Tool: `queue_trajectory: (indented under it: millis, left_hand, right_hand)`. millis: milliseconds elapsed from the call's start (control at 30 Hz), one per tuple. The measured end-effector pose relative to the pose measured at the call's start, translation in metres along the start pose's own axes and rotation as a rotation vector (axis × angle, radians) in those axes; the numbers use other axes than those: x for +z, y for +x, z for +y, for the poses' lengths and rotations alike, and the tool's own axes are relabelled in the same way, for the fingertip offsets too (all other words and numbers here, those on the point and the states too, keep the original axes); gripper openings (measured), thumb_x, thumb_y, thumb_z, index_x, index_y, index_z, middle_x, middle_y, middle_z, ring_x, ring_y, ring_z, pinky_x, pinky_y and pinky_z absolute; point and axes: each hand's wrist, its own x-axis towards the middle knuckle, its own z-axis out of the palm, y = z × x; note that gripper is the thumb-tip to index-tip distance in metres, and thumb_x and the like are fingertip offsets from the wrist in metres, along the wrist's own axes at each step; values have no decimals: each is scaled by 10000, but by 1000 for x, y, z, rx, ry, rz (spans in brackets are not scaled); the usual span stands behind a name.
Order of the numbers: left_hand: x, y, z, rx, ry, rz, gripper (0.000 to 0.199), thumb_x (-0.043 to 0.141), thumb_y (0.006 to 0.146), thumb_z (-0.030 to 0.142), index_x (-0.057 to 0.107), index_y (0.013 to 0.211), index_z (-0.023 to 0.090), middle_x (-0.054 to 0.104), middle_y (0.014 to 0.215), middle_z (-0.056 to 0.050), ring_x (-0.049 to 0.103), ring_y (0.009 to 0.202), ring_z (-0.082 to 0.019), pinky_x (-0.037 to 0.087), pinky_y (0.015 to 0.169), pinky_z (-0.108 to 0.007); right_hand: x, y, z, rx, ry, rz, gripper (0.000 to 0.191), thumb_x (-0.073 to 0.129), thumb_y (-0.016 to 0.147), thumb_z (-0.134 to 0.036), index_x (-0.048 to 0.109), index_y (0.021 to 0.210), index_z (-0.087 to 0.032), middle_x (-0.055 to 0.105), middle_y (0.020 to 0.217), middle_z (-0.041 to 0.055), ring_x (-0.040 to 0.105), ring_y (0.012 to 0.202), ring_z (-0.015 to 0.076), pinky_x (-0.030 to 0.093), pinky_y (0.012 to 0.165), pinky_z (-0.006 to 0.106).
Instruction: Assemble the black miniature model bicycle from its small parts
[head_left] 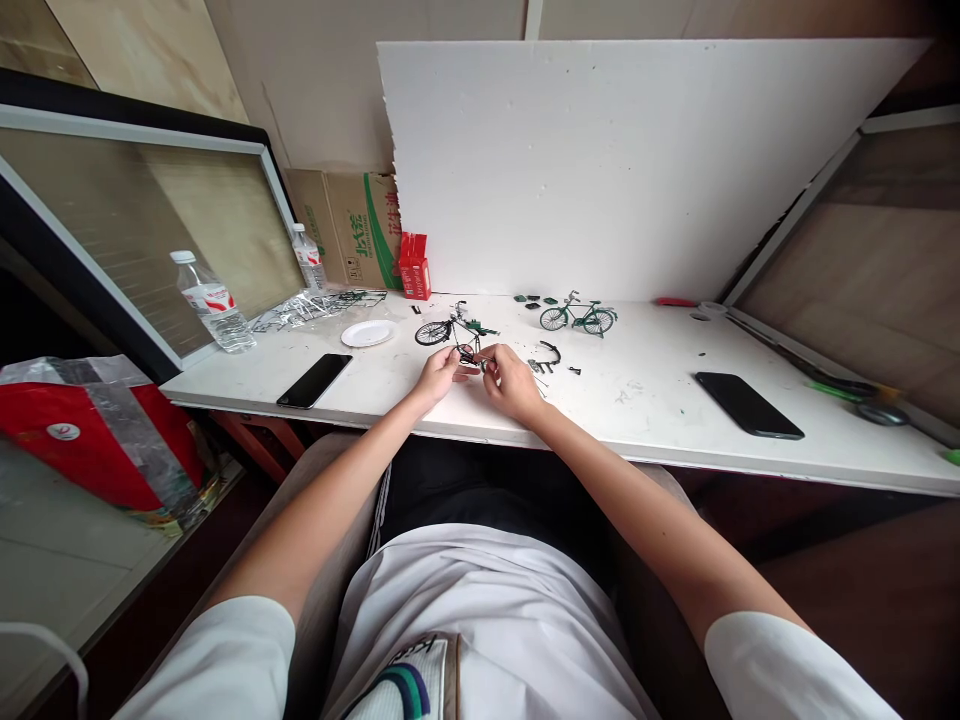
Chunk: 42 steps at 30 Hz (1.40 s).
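Observation:
Both hands meet at a black model bicycle (433,332) near the table's front edge. One spoked wheel and the handlebar stick out beyond my fingers. My left hand (441,374) pinches the lower frame from the left. On the other side, my right hand (510,380) has its thumb and fingers closed at the rear of the frame, which they partly hide. Just behind the frame shows a small green part (480,328). To the right lie a curved black piece (551,350) and several tiny black parts. A finished-looking green model bicycle (577,316) stands farther back.
A white paper plate (367,334) and a dark phone (315,381) lie left of my hands. Another phone (748,405) is at right. Behind stand water bottles (217,308), a red box (415,267), a cardboard carton (352,230) and a white board (600,160).

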Motion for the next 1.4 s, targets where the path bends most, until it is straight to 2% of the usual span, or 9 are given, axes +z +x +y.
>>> queue_trajectory:
  millis: [200, 367, 500, 700, 833, 967, 1100, 1233, 1400]
  left_hand:
    - [-3, 2, -8, 101, 161, 95, 470, 638, 977, 601, 720, 1101, 155, 743, 1112, -128, 682, 1015, -238, 574, 825, -328]
    - [-8, 5, -15, 147, 278, 218, 471, 547, 1031, 584, 711, 1174, 167, 716, 1013, -110, 656, 945, -217, 544, 819, -313]
    - [-10, 7, -19, 126, 343, 295, 467, 534, 1041, 558, 696, 1241, 168, 711, 1043, -120, 658, 954, -232, 538, 820, -321]
    - [-12, 8, -24, 139, 366, 268, 495, 524, 1028, 612, 704, 1208, 187, 717, 1068, -121, 661, 999, -247, 538, 842, -325]
    - [-12, 8, -24, 130, 369, 244, 491, 488, 1044, 603, 704, 1201, 192, 722, 1071, -117, 661, 943, -229, 542, 819, -323]
    - [-10, 6, -21, 131, 340, 213, 471, 483, 1051, 590, 707, 1164, 191, 736, 1096, -115, 662, 942, -215, 537, 803, -308]
    - [-7, 5, -18, 125, 320, 208, 474, 511, 1042, 597, 707, 1164, 183, 733, 1090, -117, 661, 940, -209, 531, 778, -295]
    - [-5, 5, -16, 109, 283, 229, 486, 560, 1016, 613, 706, 1164, 173, 712, 1014, -102, 655, 844, -194, 527, 719, -288]
    - [-4, 4, -14, 86, 268, 186, 454, 558, 1026, 580, 704, 1147, 168, 726, 1018, -102, 660, 801, -185, 535, 715, -293]
  right_hand:
    - [0, 1, -1, 80, 15, 16, 120, 490, 932, -222, 496, 1050, -239, 665, 1039, 96, 610, 880, 250, 420, 697, 344]
    - [-12, 12, 11, 283, 124, 21, 109, 518, 976, -320, 427, 954, -265, 669, 972, 55, 631, 864, 234, 455, 737, 338]
    - [-47, 26, 39, 485, 175, -128, 208, 585, 959, -326, 405, 882, -256, 675, 916, 60, 678, 892, 237, 471, 718, 320]
    - [-117, 28, 85, 672, -208, -451, 262, 747, 873, -326, 530, 963, -210, 736, 1083, 124, 669, 812, 212, 469, 672, 308]
    - [-144, 19, 104, 772, -387, -597, 359, 832, 791, -373, 607, 1018, -207, 746, 1180, 129, 703, 914, 264, 499, 705, 332]
    - [-152, 14, 114, 790, -404, -634, 386, 845, 756, -372, 637, 1044, -221, 762, 1195, 112, 714, 958, 277, 516, 732, 342]
    - [-151, 12, 119, 768, -353, -593, 401, 866, 717, -352, 642, 1025, -229, 784, 1133, 93, 715, 935, 264, 519, 717, 333]
    - [-149, 11, 122, 754, -335, -565, 394, 882, 689, -375, 646, 968, -227, 786, 1089, 100, 704, 918, 266, 513, 692, 326]
    - [-147, 10, 118, 685, -348, -537, 410, 891, 677, -476, 613, 854, -232, 770, 989, 101, 667, 831, 241, 488, 656, 314]
